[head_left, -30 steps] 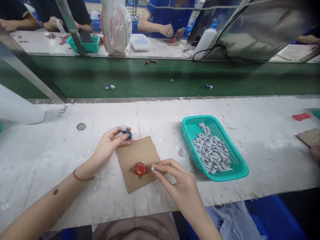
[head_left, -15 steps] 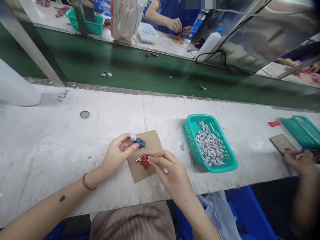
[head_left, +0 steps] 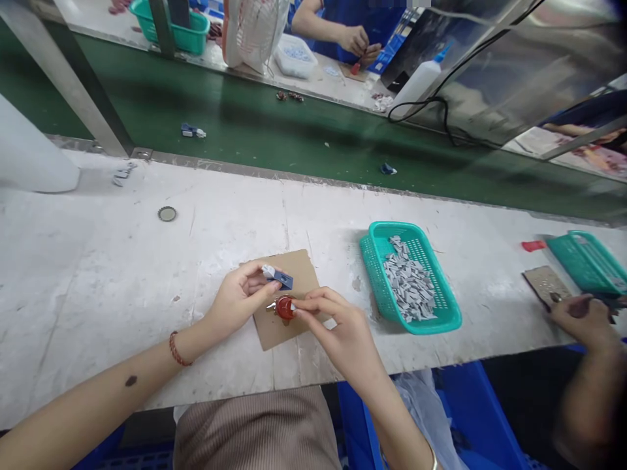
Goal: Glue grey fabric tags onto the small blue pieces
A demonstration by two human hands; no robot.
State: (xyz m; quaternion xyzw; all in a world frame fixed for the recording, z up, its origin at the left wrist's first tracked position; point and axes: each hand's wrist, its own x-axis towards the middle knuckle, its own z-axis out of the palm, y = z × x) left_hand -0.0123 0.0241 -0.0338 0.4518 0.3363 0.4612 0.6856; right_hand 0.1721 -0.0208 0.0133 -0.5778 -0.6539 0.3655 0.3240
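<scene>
Between the thumb and fingers of my left hand (head_left: pixel 241 296) is a small dark blue block (head_left: pixel 284 281) with a pale grey piece (head_left: pixel 268 270) at its end. It is held over a brown cardboard sheet (head_left: pixel 301 262). A round red dish (head_left: pixel 284 307) with a metal tip at its left edge rests on the cardboard. My right hand (head_left: pixel 341 324) pinches a small light grey piece (head_left: pixel 293 307) at the dish's right side. Right of my hands stands a green basket (head_left: pixel 453 313) with grey pieces (head_left: pixel 410 284) in it.
A bottle cap (head_left: pixel 167 213) lies at the left. Behind the table runs a green belt (head_left: pixel 235 117) carrying small blue pieces (head_left: pixel 388 169). At the right, a co-worker's hand (head_left: pixel 588 320) is beside another cardboard (head_left: pixel 545 285) and green basket (head_left: pixel 588 261). Another person's hands (head_left: pixel 360 46) work across the belt.
The view has shifted slightly. The blue pieces on the belt have moved left. My left hand has brought the blue block a little to the right; my right hand still pinches at the red dish.
</scene>
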